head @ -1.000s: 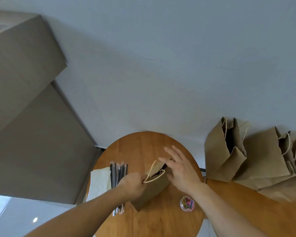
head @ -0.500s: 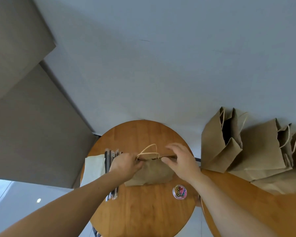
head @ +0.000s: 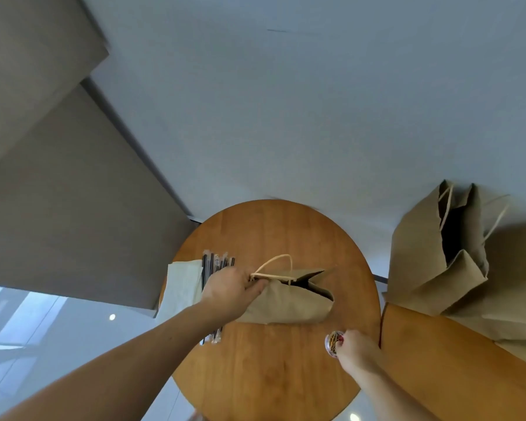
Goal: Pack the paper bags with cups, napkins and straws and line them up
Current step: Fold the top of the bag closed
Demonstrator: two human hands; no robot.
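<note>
While the left hand (head: 231,291) is pinched shut on the top edge of the paper bag (head: 289,302), right where the handles (head: 272,267) come out, the bag itself sits roughly in the middle of the round table (head: 271,375) with its mouth gaping open on the side away from that grip. The straws (head: 214,264) and the napkins (head: 181,287) lie on the far side of the left hand from the bag, partly under the wrist. On the bag's near right, by the table edge, the right hand (head: 357,349) is down on a small clear tub of coloured paper clips (head: 333,343) (fingers curled at it, but I honestly can't tell if they've closed on anything or are just resting there). More filled bags (head: 444,253) stand well off to the bag's right, on another surface.

What I'd worry about: the bag is only held at one corner, so if that pinch slackens the mouth probably flops and whatever's inside shifts. Also that tub is close to the table edge, so a clumsy grab could knock it off and scatter clips everywhere. And the left forearm is over the straws, so dragging it back might sweep some along.
</note>
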